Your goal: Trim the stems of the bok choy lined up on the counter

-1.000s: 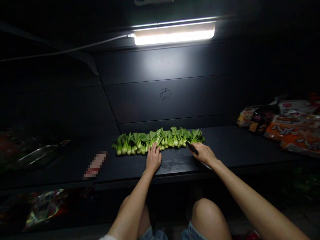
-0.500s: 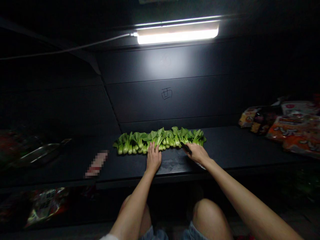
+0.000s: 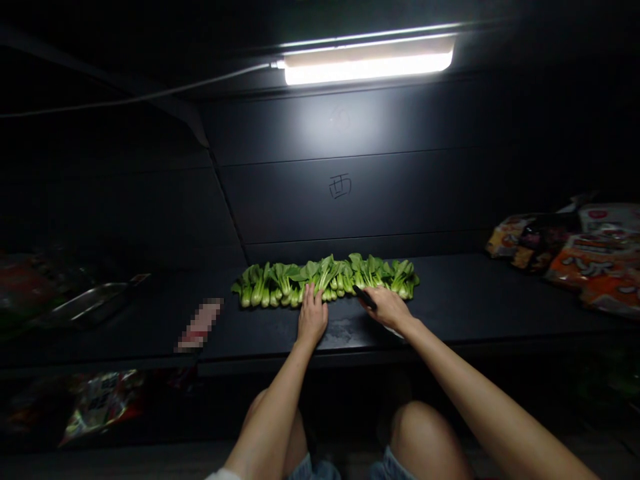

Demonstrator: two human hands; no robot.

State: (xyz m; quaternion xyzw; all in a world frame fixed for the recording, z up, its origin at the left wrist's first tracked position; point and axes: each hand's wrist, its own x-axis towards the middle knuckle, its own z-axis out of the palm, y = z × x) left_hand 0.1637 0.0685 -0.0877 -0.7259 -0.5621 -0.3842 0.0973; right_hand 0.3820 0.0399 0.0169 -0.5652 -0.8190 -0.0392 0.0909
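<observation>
A long row of baby bok choy [image 3: 325, 283] lies side by side on the dark counter [image 3: 465, 293], with green leaves to the back and pale stems to the front. My left hand [image 3: 313, 317] rests flat with its fingers spread on the stems near the row's middle. My right hand [image 3: 387, 309] is closed around a slim dark tool [image 3: 365, 297], perhaps a knife, whose tip reaches the stems. A faint metallic glint shows under that hand, and the tool's full shape is hidden.
A metal tray [image 3: 93, 305] sits on the counter's left, beside a pixelated packet [image 3: 200, 325]. Colourful packaged food bags [image 3: 590, 263] are heaped at the right. A strip light [image 3: 367, 67] is fixed above the dark back wall. Another bag [image 3: 103, 407] lies below the counter's left side.
My right hand has moved left along the row, closer to my left hand. My left hand stays in place on the stems. The whole scene has shifted slightly in view with my head.
</observation>
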